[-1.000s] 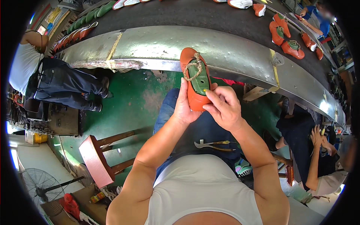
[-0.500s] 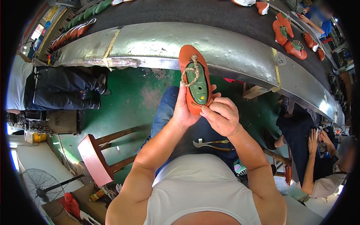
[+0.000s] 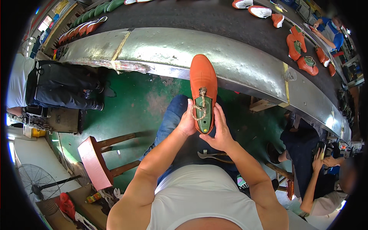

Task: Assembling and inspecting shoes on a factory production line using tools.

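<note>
An orange-red shoe upper (image 3: 203, 73) sits on a green shoe last (image 3: 204, 124), its toe pointing away from me. A knotted tan cord (image 3: 201, 106) loops over the last from the lacing opening. My left hand (image 3: 187, 122) grips the left side near the heel. My right hand (image 3: 220, 132) cups the right side and the heel, with its fingers along the upper. The shoe's underside is hidden. Pincers (image 3: 214, 156) lie across my lap, below my hands, partly covered by my right forearm.
A dark conveyor belt (image 3: 176, 19) with a metal edge (image 3: 165, 46) runs ahead, carrying orange shoe uppers (image 3: 297, 44) and green lasts (image 3: 97, 11). A pink-topped stool (image 3: 94, 163) and a fan (image 3: 36, 182) stand left. People work left, right and far right.
The shoe has tipped, showing more of its toe, and is nearer to me. My right hand has gone from pinching the heel edge to cupping the right side.
</note>
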Demonstrator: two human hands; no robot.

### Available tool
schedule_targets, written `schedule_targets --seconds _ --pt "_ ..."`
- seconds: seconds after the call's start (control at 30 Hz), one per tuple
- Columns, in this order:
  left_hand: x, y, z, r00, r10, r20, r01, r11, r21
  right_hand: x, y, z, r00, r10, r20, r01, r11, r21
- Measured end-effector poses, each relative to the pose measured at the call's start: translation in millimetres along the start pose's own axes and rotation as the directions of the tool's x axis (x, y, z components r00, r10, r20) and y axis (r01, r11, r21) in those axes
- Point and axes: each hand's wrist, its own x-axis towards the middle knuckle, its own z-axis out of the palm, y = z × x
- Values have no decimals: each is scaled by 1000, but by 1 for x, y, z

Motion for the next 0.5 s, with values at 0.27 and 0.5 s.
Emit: schedule_targets --seconds 0.27,0.5 --pt "7 -6 10 984 62 165 -127 899 419 9 2 -6 977 31 -213 -7 994 112" --pt "22 40 26 967 59 247 -180 845 503 110 7 -98 866 458 -200 12 381 924"
